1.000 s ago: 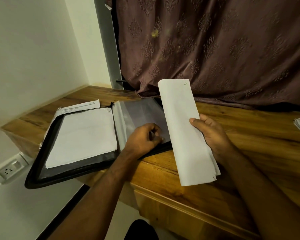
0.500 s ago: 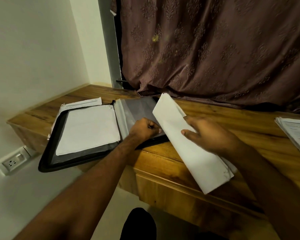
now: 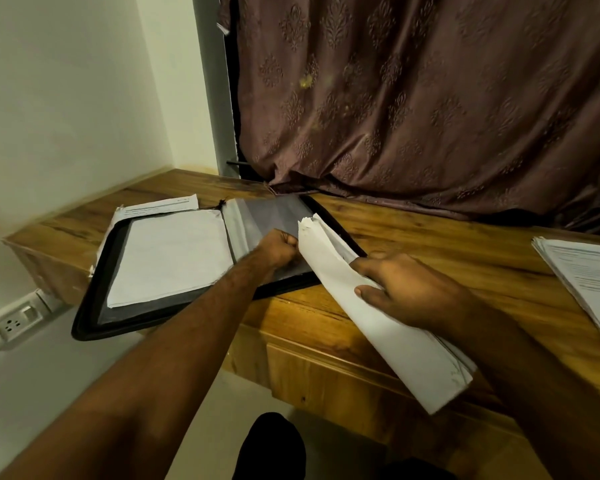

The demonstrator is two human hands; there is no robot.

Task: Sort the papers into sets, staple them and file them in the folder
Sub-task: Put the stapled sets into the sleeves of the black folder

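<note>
Curtain [image 3: 430, 98]: brown, patterned, hanging along the far edge of the tabletop [image 3: 430, 258].
Folder [image 3: 94, 323]: black, lying open at the left end of the tabletop, near-left corner overhanging the near edge; white sheets [image 3: 170, 254] filed on its left half, clear plastic sleeves [image 3: 257, 216] on the right half.
Loose stack [image 3: 582, 282]: printed pages at the right end of the tabletop, well apart from the folder; likely not yet sorted.
Stapled set [image 3: 388, 327]: white sheets curled lengthwise into a loose trough, far end over the sleeves, near end past the near edge.
Right hand [image 3: 406, 289]: fingers wrapped around the middle of the set, thumb on its near face.
Left hand [image 3: 278, 247]: fingers curled, apparently pinching a sleeve's edge beside the set's far tip; exact contact hidden.
Handling: light, limp, easily creased; curling lends stiffness. Best held mid-length, leading corners fed squarely into the sleeve mouth. Sleeve film thin and slippery, likely to cling shut.
</note>
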